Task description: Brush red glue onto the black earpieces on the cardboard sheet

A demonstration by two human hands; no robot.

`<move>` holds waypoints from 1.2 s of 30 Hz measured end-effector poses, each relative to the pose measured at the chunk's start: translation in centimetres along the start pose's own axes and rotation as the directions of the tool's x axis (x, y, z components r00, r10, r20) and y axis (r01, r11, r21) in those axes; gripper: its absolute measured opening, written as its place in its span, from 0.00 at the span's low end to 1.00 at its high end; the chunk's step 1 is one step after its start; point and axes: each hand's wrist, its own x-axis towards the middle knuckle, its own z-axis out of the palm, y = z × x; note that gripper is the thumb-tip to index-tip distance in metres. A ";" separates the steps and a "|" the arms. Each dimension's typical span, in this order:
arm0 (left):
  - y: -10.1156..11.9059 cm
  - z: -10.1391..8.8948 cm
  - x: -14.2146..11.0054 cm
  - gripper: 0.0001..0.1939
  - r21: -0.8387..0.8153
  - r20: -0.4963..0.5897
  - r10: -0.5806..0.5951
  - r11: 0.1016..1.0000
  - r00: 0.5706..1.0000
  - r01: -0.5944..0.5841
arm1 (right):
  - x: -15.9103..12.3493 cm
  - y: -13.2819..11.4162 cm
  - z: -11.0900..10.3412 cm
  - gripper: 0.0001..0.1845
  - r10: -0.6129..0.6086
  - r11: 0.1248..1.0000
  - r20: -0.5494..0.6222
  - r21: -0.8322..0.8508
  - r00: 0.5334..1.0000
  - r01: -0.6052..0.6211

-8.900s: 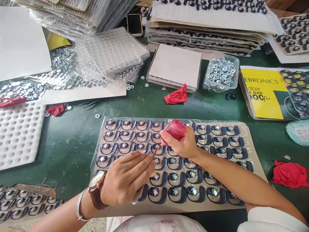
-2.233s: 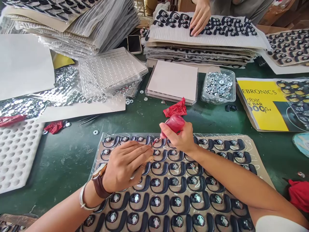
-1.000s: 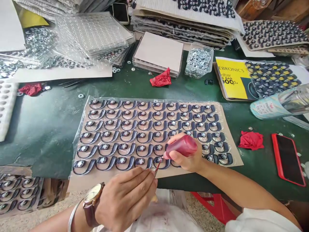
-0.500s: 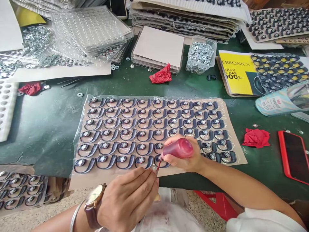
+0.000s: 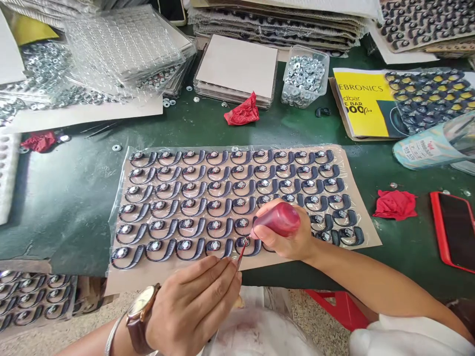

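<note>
My left hand (image 5: 196, 301) is closed around thin pointed tweezers (image 5: 241, 254), whose red-stained tip rests at the round silver centre of a dark curved part (image 5: 250, 247) in the nearest row. In my right hand (image 5: 293, 237), a squeeze bottle (image 5: 278, 219) of red liquid is gripped at a tilt, its nozzle end down to the left, just above that same part. Several rows of such curved parts, each with a round silver piece, lie on a film-covered tan card sheet (image 5: 166, 272). My right hand hides some parts on the right.
A clear box (image 5: 304, 76) of silver washers stands behind, beside stacked trays (image 5: 237, 66). Crumpled red cloths (image 5: 395, 203) lie about. At right are a red-cased phone (image 5: 454, 230) and a tipped plastic cup (image 5: 434, 143). More filled sheets (image 5: 37, 296) sit lower left.
The bottle's nozzle has drawn slightly up and right from the tweezers' tip, which stays at the same part. The whole view has shifted a little.
</note>
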 end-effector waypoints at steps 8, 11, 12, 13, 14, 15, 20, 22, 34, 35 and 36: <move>0.0 -0.1 0.1 0.11 -0.028 0.005 -0.005 1.000 1.000 0.005 | 0.1 0.3 0.3 0.12 -0.033 0.999 0.036 -0.037 0.999 0.034; -0.1 -0.2 0.2 0.10 -0.041 0.000 -0.001 0.999 1.000 0.001 | 0.2 0.2 0.2 0.12 -0.079 0.993 0.021 -0.089 0.997 0.081; -0.2 -0.3 0.3 0.10 -0.047 0.003 -0.002 0.999 1.000 0.003 | 0.2 0.1 0.1 0.12 -0.062 0.992 0.019 -0.109 0.998 0.064; -0.3 -0.3 0.4 0.10 -0.056 0.006 -0.005 0.998 1.000 0.006 | 0.3 0.0 0.0 0.12 -0.032 0.991 0.020 -0.129 0.999 0.034; -0.4 -0.3 0.4 0.10 -0.071 0.008 -0.011 0.997 1.000 0.012 | 0.3 -0.2 -0.1 0.12 0.003 0.989 0.023 -0.147 1.000 0.000; -0.5 -0.3 0.5 0.10 -0.090 0.005 -0.018 0.996 1.000 0.018 | 0.3 -0.3 -0.1 0.12 0.035 0.987 0.030 -0.159 0.999 -0.030; -1.0 -0.3 0.8 0.10 -0.199 -0.011 -0.054 0.979 0.998 0.051 | 0.1 -0.4 -0.3 0.12 0.082 0.987 0.032 -0.144 0.996 -0.076; -1.1 -0.4 1.0 0.10 -0.219 -0.002 -0.064 0.974 0.998 0.062 | 0.0 -0.4 -0.3 0.11 0.082 0.989 0.014 -0.126 0.996 -0.080; -2.7 -0.8 2.3 0.11 -0.430 -0.012 -0.237 0.878 0.971 0.209 | -0.3 0.0 -0.1 0.10 -0.063 0.992 0.072 -0.104 0.995 0.070; -2.9 -0.8 2.4 0.11 -0.446 -0.011 -0.258 0.866 0.966 0.226 | -0.3 0.1 -0.1 0.11 -0.114 0.987 0.074 -0.106 0.991 0.121; -3.0 -0.8 2.4 0.11 -0.461 -0.008 -0.277 0.854 0.961 0.242 | -0.3 0.2 0.0 0.11 -0.160 0.980 0.077 -0.108 0.984 0.168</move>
